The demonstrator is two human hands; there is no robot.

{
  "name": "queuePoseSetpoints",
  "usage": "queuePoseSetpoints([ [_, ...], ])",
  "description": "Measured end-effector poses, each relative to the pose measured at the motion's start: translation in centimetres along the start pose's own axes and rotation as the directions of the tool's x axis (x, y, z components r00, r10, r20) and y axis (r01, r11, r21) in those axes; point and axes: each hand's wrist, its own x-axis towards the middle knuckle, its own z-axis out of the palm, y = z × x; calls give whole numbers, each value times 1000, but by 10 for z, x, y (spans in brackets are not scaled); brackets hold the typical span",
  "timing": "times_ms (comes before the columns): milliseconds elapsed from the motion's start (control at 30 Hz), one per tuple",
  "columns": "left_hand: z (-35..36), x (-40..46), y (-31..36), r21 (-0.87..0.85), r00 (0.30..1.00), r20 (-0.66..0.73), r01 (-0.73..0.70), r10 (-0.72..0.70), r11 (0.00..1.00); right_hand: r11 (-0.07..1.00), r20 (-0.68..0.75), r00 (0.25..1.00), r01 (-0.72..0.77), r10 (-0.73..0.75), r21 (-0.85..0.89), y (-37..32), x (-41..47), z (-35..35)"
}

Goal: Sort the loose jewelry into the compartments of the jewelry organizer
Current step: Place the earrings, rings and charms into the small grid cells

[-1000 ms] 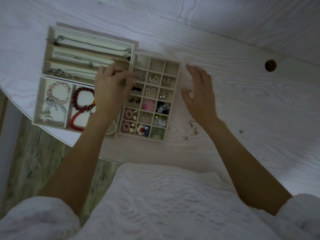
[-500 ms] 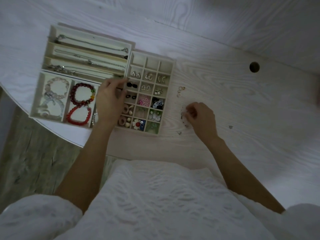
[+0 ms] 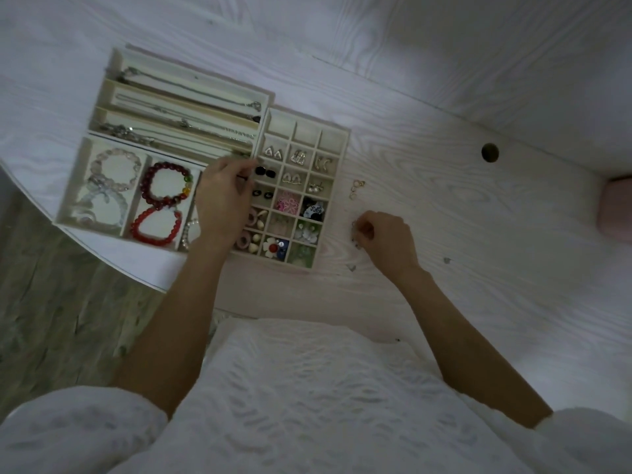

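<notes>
Risk sits mostly with the right hand [image 3: 388, 239], at centre right of the frame: its fingers are curled tight and pinch a small dangling earring [image 3: 355, 234] just off the wooden tabletop [image 3: 478, 234]. The piece is thin and dim, so how firmly it is held is hard to judge; a loose pinch could let it slip and skitter among the other loose bits. Those are a pair of small gold hoops [image 3: 357, 189] above the hand, a tiny piece [image 3: 350, 267] below it, and another speck [image 3: 447, 260] further right.

The left hand [image 3: 224, 196] rests over the seam between the bracelet tray [image 3: 68, 200] and the grid organizer [image 3: 338, 200]. Its fingers are bent, with the tips close together at the black stud earrings [image 3: 265, 172]; whether they hold anything I cannot tell. A nudge there could jostle filled cells and mix pairs.

Only the top row of the grid looks free, in my judgement, so the carry must cross full compartments. A drop on the way could land the earring in the wrong cell. The necklace tray [image 3: 113, 63] at upper left seems out of harm's way.
</notes>
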Motion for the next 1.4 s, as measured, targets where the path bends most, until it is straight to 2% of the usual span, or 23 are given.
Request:
queuePoseSetpoints([
  [133, 0, 0, -3, -8, 1000, 14, -5, 5, 1000, 986, -70, 997, -14, 26, 168, -6, -7, -24],
  [233, -5, -5, 5, -37, 1000, 3, -7, 7, 999, 898, -91, 991, -45, 94, 438, -20, -5, -51],
  [300, -9, -6, 18, -152, 1000, 12, -6, 7, 988, 779, -76, 992, -28, 97, 626, -31, 5, -67],
  [367, -14, -2, 38, -348, 998, 52, -2, 21, 938, 702, -58, 997, 9, 46, 712, -43, 23, -78],
  [433, -15, 9, 57, -486, 991, 129, 24, 44, 874, 693, -57, 998, 59, -25, 719, -54, 46, -83],
  [533, -6, 37, 74, -556, 962, 264, 86, 77, 827, 761, -95, 984, 176, -150, 625, -62, 81, -80],
  [667, 10, 70, 77, -608, 959, 281, 167, 14, 776, 855, -26, 961, 256, -274, 452, -65, 115, -78],
  [767, 20, 82, 73, -551, 956, 289, 217, -60, 806, 884, 38, 961, 237, -275, 404, -63, 126, -75],
  [900, 27, 83, 70, -537, 959, 269, 228, -91, 812, 914, 30, 966, 232, -256, 333, -55, 131, -70],
  [1033, 37, 73, 70, -348, 988, 102, 144, -115, 926, 877, -1, 984, 157, -176, 453, -46, 134, -67],
  [1100, 44, 65, 73, -179, 997, 7, 82, -82, 981, 848, -69, 994, 104, -79, 520, -46, 133, -63],
  [1200, 51, 57, 79, 0, 1000, -7, -27, 27, 1000, 841, -143, 990, 80, -2, 535, -44, 128, -57],
  [1300, 49, 53, 76, 50, 994, -34, -99, 101, 994, 879, -174, 985, 96, -15, 467, -37, 119, -50],
  [1400, 44, 49, 67, 108, 983, -73, -158, 167, 981, 941, -217, 972, 157, -93, 301, -30, 115, -40],
])
